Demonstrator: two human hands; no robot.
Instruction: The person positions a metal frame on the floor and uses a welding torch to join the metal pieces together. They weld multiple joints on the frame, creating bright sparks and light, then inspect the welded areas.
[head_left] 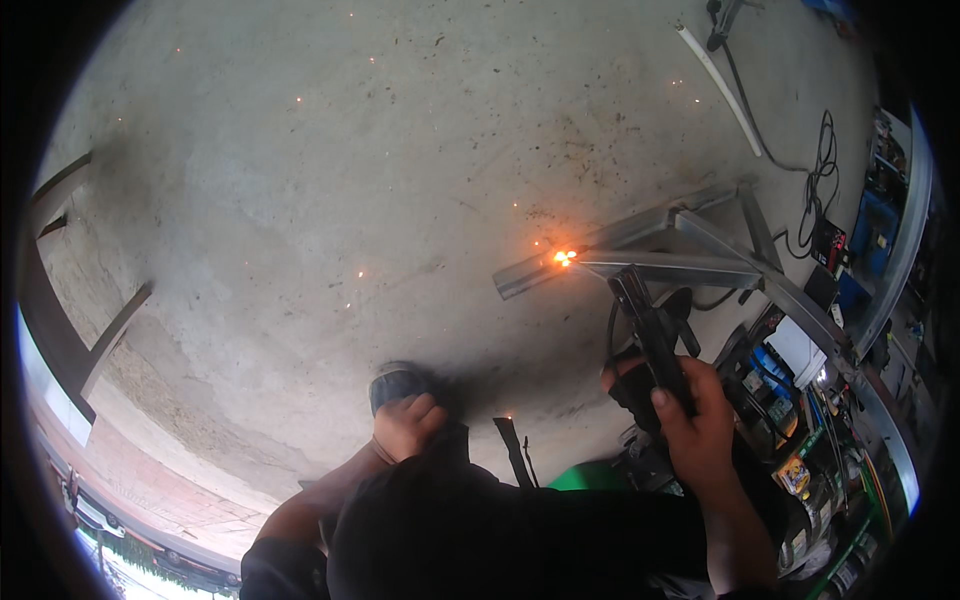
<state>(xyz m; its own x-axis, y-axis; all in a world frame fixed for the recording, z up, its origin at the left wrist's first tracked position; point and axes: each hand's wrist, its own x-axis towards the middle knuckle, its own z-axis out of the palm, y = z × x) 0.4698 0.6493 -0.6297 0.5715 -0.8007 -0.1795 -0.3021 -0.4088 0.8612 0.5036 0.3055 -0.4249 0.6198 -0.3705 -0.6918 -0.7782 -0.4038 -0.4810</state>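
Okay, I'm seeing the right hand [695, 420] gripping the black tool [651, 328], right side, near the metal frame [690, 265]; it's looking stiff, probably hefty, best held rearward. Left hand [406, 428] is sitting curled; can't tell on what.

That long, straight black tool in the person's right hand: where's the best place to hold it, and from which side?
Probably by its near end, from the person's right, as the right hand does: the long black tool looks narrow enough to wrap, and its far end is the part nearest the bright orange glow.
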